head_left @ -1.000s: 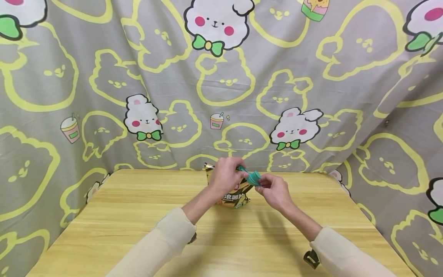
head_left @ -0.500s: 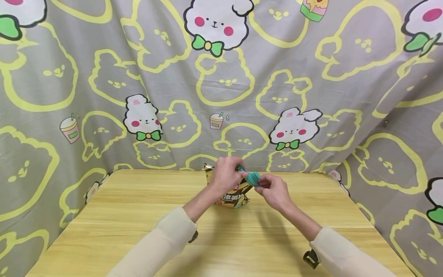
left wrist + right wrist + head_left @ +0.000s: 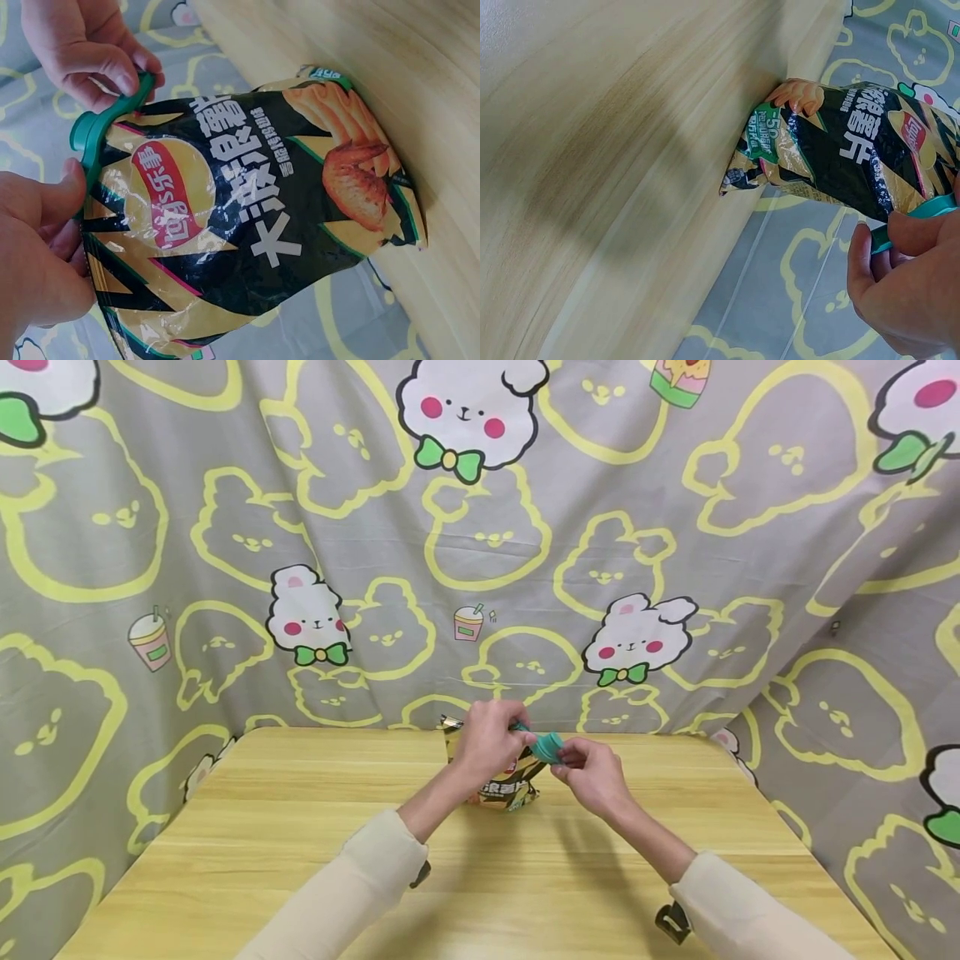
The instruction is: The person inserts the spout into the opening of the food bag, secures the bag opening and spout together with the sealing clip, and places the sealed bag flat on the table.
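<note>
A black and gold bag of potato chips (image 3: 504,795) stands on the table, its lower end on the wood. Across its top edge lies a teal bag clip (image 3: 94,135) with a round spout-like part. My left hand (image 3: 487,742) pinches the clip and the bag's top edge, the thumb in front and the fingers behind. My right hand (image 3: 596,774) pinches the clip's other end between thumb and fingers, as the right wrist view also shows. In the left wrist view part of the top edge sticks out past the clip. In the head view my left hand hides much of the bag.
The wooden table (image 3: 300,827) spreads out in front of and beside the bag. Behind its far edge hangs a grey patterned curtain (image 3: 487,560), which also runs down both sides. Dark straps (image 3: 672,923) show at the sleeves.
</note>
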Available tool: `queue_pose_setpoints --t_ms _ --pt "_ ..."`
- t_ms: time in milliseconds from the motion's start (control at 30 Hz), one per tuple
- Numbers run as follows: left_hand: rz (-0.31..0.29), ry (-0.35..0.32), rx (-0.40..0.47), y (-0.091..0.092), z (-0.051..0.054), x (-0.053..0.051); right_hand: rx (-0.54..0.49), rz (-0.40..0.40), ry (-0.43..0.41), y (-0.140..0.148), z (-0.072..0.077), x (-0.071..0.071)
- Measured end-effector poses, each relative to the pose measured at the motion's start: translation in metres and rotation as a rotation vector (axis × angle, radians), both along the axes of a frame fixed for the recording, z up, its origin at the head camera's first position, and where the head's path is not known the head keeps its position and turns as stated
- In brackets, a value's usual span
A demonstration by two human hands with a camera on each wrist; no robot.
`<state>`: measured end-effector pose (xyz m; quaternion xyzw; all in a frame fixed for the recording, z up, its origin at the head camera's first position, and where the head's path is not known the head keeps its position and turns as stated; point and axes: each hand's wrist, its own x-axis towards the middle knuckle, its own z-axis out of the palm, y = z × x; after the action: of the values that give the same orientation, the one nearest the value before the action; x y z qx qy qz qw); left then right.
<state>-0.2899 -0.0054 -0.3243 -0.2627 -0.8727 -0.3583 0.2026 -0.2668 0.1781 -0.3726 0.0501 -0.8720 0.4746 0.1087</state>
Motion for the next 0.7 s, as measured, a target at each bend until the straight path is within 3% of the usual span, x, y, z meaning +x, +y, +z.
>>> queue_pose_setpoints --t_ms 400,700 --pt "-0.011 0.023 -0.011 -0.001 -0.001 0.001 0.021 0.01 -0.028 -0.001 0.004 0.002" --pt "-0.02 -0.019 0.008 -0.001 0.0 0.003 0.002 0.093 -0.081 -0.007 0.015 0.001"
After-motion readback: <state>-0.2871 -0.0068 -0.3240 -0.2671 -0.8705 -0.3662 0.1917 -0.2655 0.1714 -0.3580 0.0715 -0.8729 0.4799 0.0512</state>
